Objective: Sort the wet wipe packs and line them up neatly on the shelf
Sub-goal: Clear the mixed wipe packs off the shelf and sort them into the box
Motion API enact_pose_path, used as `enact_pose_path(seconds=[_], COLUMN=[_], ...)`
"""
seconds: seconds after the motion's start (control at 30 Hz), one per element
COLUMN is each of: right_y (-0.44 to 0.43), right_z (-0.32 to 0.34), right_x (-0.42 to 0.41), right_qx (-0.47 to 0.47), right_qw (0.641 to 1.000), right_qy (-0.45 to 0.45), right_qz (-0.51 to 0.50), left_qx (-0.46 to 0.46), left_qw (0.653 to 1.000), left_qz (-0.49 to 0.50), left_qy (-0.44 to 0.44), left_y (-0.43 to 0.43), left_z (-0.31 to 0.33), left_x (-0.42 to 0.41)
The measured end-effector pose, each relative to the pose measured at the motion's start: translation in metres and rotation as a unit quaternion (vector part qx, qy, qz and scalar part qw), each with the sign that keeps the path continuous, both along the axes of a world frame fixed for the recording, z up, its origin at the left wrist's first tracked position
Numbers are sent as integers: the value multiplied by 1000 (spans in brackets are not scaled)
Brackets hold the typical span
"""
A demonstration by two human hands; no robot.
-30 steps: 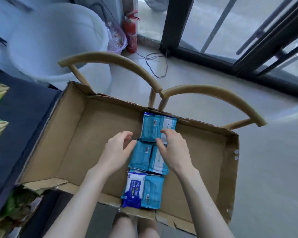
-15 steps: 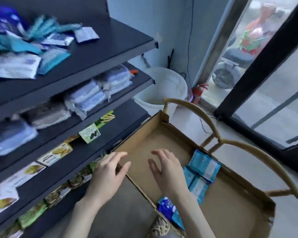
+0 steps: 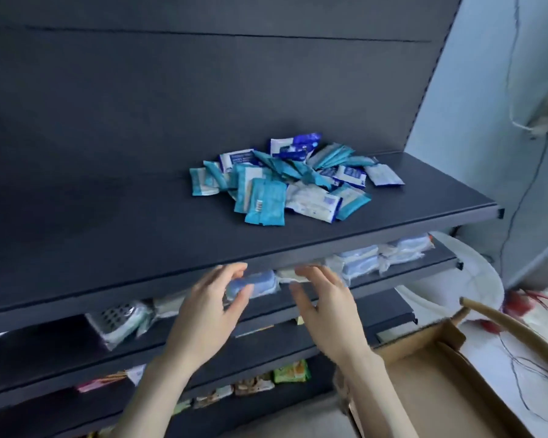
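Our left hand (image 3: 209,308) and right hand (image 3: 326,308) empty, fingers loose. Heap of wet wipe packs (image 3: 285,184) on top shelf (image 3: 108,235), 12 o'clock. If we grab rough, packs may slide off front edge.

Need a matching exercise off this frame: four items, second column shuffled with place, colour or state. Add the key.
1 wet wipe packs
2 cardboard box
3 left hand
4 snack packet

A open, holding nothing
B bright green
C heaped on the top shelf
D bottom right corner

Pairs: 1-C, 2-D, 3-A, 4-B
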State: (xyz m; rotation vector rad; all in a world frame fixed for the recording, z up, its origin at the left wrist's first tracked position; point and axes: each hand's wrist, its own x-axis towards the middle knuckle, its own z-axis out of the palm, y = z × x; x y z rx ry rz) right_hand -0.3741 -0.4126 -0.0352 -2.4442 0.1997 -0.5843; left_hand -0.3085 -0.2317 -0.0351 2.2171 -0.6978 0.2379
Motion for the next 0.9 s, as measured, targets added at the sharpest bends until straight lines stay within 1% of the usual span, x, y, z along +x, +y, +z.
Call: enact_pose_path(seconds=[0.13,0.3,0.37,0.43,0.53,0.63,0.7,0.8,0.9], right_y=[6,-5,-16,-27,-40,-48,-50,-45,-34], right_z=[26,36,33,29,22,18,16,13,11], right_x=[65,148,181,207,236,251,255,259,271], right_qx=[-3,10,-1,-27,-32,14,63,176,226], right_qw=[999,999,999,997,990,990,989,979,971], right_qy=[-15,0,25,70,138,139,132,95,53], right_qz=[30,31,26,7,-2,4,14,40,61], left_qx=[-35,-67,-88,-105,-99,-96,-110,-160,-223], left_qw=[999,995,991,987,981,974,966,947,921], left_qz=[35,65,72,72,78,80,72,40,22], left_qy=[-4,41,64,97,147,187,221,277,320], left_y=[14,4,-10,-26,-51,-69,-75,-73,-66], left_z=[15,12,12,13,11,9,6,5,10], left_x=[58,132,159,181,211,231,240,244,247])
